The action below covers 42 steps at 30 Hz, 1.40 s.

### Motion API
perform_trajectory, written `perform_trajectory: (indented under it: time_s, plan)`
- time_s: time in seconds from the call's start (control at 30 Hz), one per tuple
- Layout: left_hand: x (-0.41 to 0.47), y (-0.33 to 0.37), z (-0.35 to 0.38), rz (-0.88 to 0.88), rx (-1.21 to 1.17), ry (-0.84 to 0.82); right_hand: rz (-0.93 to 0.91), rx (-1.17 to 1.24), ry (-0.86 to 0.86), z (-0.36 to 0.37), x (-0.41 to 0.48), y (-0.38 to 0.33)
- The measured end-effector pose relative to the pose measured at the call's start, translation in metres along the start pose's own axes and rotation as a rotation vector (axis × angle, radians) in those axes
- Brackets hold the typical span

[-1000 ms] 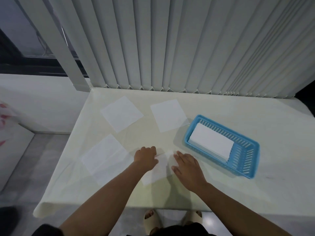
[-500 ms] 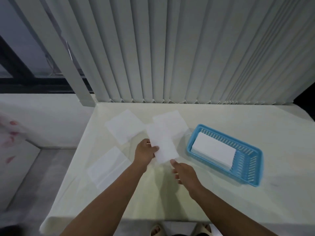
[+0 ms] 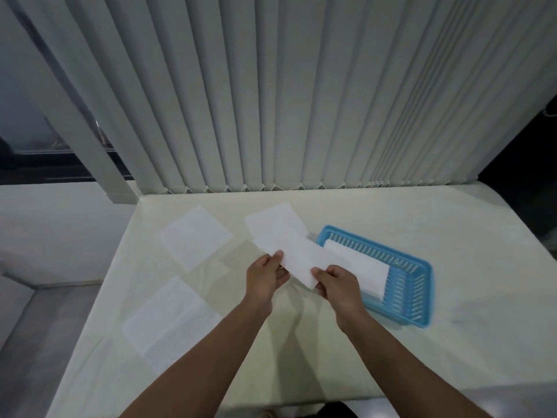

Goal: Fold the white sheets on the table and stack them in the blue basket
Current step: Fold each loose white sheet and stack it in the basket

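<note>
A folded white sheet [image 3: 301, 257] hangs above the table, held at its near edge by both hands. My left hand [image 3: 265, 276] pinches its left corner and my right hand [image 3: 340, 282] pinches its right corner. The blue basket [image 3: 419, 285] sits just right of my hands with a stack of folded white sheets [image 3: 361, 267] inside. Three flat sheets lie on the table: one at the back left [image 3: 196, 236], one at the back centre [image 3: 271, 221] partly hidden by the held sheet, one at the near left [image 3: 171, 321].
The cream table [image 3: 452, 342] ends at a front edge near my arms and a left edge beside the floor. Vertical blinds [image 3: 301, 101] hang along the table's back edge. One loose slat [image 3: 90, 146] leans at the left.
The sheet pressed flat on the table a second ago has been lifted. Both hands now hold it in the air, shifted right toward the basket.
</note>
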<state>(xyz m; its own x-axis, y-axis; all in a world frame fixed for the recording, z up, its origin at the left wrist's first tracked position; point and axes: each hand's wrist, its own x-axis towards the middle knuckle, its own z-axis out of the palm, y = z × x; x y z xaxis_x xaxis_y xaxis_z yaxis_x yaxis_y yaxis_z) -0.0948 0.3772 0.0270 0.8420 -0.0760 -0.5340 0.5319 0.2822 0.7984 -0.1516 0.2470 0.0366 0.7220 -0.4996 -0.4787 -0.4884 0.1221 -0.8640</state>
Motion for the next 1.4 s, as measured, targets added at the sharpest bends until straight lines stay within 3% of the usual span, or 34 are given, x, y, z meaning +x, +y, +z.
perform_trajectory:
  time_s: [0.33,0.5,0.67,0.83,0.97,1.4]
  plan:
    - [0.010,-0.015,0.069,-0.033,0.262,-0.061,0.051,0.109,0.210,-0.080,0.046,-0.004]
    - [0.021,-0.019,0.069,0.095,0.581,-0.001,0.031,0.035,0.249,-0.110,0.060,0.009]
    - [0.038,-0.018,0.065,0.198,0.732,0.089,-0.014,-0.039,0.272,-0.121,0.067,0.024]
    - [0.055,-0.031,0.061,0.357,1.130,-0.048,0.006,-0.045,0.304,-0.128,0.064,0.034]
    - [0.061,-0.034,0.064,0.385,1.435,-0.098,0.055,0.006,0.336,-0.131,0.066,0.035]
    - [0.073,-0.022,0.057,0.449,1.678,-0.284,0.090,0.065,0.382,-0.114,0.068,0.037]
